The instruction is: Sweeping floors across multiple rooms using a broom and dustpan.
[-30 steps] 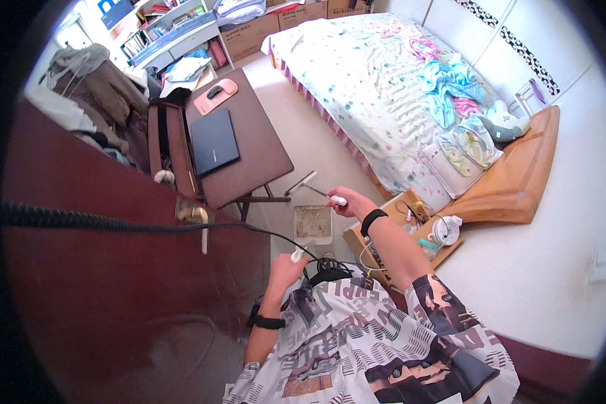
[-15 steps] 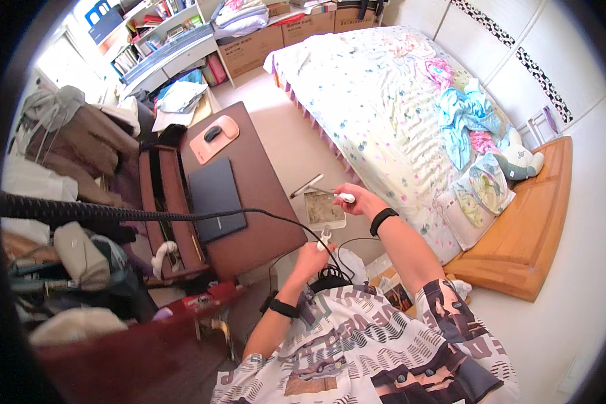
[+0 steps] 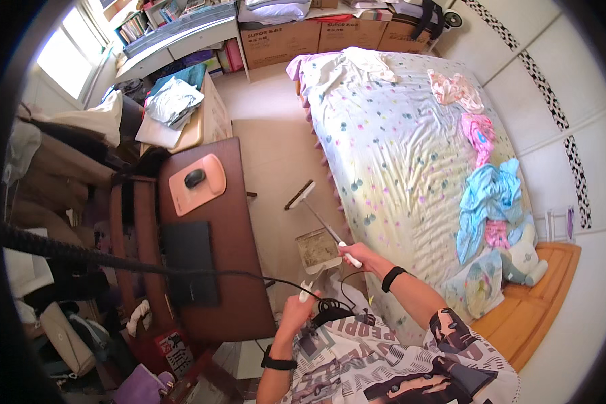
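My right hand point(image 3: 358, 254) is wrapped around the white grip of a long-handled broom point(image 3: 324, 225). Its thin grey pole slants forward and left to a white head point(image 3: 299, 194) with dark bristles, over the floor between desk and bed. My left hand point(image 3: 299, 312) is closed on the white handle end of a dustpan point(image 3: 318, 248). The pan lies low, ahead of that hand, its inside covered with greyish dirt. The broom head stands apart from the pan, beyond its far edge. Black cables cross in front of my left hand.
A brown desk point(image 3: 239, 202) on the left bears a dark laptop point(image 3: 190, 262) and a mouse point(image 3: 194, 178) on a pink pad. At right stands a bed point(image 3: 397, 182) with rumpled clothes. Cardboard boxes point(image 3: 280, 47) line the far end; bags point(image 3: 67, 337) crowd the lower left.
The broom head has moved forward, away from the dustpan, and the pole points more steeply ahead. Both hands keep their holds. The whole view has shifted, showing more of the floor ahead.
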`<state>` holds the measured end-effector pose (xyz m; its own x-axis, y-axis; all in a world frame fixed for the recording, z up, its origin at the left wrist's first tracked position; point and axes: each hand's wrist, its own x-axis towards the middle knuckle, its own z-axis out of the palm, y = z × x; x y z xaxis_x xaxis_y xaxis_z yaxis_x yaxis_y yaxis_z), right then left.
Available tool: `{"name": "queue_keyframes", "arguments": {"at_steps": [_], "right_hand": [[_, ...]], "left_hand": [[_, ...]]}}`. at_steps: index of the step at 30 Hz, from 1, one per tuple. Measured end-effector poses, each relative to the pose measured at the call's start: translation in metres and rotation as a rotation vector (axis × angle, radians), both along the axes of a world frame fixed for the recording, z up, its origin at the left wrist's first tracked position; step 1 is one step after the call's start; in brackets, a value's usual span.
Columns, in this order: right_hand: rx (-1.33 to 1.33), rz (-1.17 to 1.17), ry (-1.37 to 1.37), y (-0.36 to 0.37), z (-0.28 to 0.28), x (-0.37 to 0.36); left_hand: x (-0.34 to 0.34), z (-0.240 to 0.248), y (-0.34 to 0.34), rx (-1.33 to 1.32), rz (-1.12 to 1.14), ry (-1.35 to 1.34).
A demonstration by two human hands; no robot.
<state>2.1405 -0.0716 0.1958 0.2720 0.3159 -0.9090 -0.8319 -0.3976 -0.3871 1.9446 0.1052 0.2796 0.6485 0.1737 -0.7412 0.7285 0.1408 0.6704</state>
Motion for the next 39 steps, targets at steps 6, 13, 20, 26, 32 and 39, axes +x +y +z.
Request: {"name": "queue_keyframes", "arguments": {"at_steps": [6,13,20,26,32,39], "right_hand": [[0.052,0.014,0.081,0.022,-0.014,0.123],[-0.417,0.517,-0.338,0.069,-0.103,0.232],[-0.386,0.661,-0.213,0.114,-0.216,0.341],[-0.583,0.413,-0.247,0.245,-0.259,0.467],[-0.468,0.506,-0.289,0.346,-0.265,0.648],[-0.53,0.793,-0.716,0.381,-0.164,0.798]], "left_hand": [[0.088,0.02,0.019,-0.023,0.124,0.059],[0.172,0.011,0.069,-0.035,0.27,0.061],[0.26,-0.01,0.14,-0.005,0.419,0.1],[0.372,-0.002,0.196,-0.019,0.626,0.202],[0.493,-0.016,0.253,0.07,0.786,0.247],[0.605,0.016,0.348,0.059,0.939,0.268]]}}
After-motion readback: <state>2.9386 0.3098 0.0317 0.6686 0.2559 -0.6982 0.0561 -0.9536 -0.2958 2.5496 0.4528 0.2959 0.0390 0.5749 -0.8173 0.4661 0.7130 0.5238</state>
